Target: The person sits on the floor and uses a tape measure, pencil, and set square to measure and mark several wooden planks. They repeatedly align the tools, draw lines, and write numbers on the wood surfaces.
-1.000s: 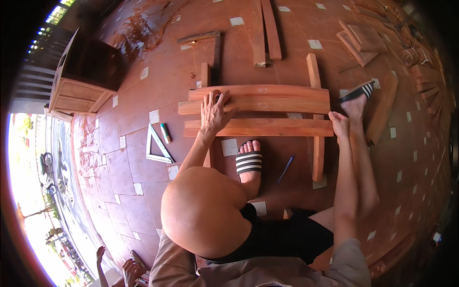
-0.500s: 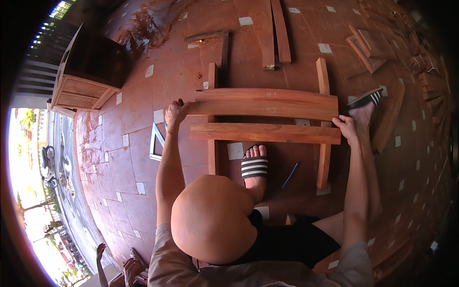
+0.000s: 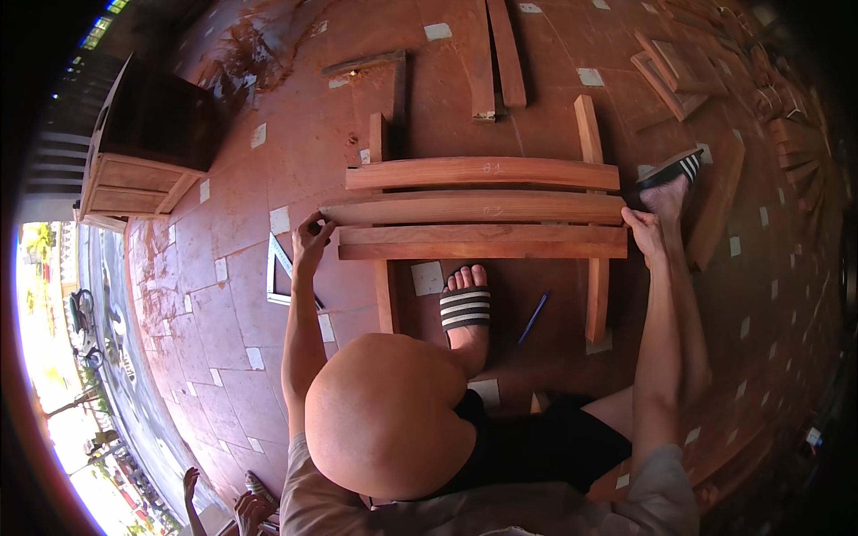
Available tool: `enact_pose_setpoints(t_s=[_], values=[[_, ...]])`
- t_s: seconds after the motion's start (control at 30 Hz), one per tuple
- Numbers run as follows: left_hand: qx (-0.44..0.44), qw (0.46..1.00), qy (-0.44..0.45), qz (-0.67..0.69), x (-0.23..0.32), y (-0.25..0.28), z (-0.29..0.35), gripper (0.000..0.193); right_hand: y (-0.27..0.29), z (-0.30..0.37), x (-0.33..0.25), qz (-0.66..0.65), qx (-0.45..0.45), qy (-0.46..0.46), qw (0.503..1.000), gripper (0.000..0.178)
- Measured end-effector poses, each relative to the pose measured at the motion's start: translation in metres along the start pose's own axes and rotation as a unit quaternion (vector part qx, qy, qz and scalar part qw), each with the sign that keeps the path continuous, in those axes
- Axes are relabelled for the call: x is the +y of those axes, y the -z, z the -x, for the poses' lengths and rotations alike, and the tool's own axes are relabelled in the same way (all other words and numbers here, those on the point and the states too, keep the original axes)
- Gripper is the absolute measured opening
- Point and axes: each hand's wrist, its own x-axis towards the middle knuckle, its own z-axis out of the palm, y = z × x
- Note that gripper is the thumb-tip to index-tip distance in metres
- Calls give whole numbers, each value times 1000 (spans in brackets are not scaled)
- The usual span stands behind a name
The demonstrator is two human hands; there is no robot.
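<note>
Planks: three long, smooth, reddish, slightly curved boards are lying side by side across two thin upright rails on the tiled floor. Your left hand (image 3: pixel 310 239) and right hand (image 3: pixel 643 230) are gripping the ends of the middle plank (image 3: pixel 474 207).

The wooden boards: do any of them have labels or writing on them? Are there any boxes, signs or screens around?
Top board: faint dark pencil-like mark near its middle, on reddish wood.
Middle board: a similar faint mark near its middle; left hand and right hand hold its ends.
No packages, signs or screens in view.
</note>
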Motion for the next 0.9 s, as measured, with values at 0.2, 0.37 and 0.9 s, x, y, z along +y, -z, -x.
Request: enact_pose_setpoints(t_s=[0.2, 0.37, 0.9], values=[[35, 999, 35, 14, -25, 5, 16, 52, -2, 23, -3, 31, 40, 11, 999, 45], [43, 994, 54, 87, 1, 4, 36, 61, -9, 39, -4, -4, 69, -15, 998, 42], [139, 935, -144, -292, 25, 24, 1, 35, -2, 18, -6, 45, 73, 13, 996, 38]])
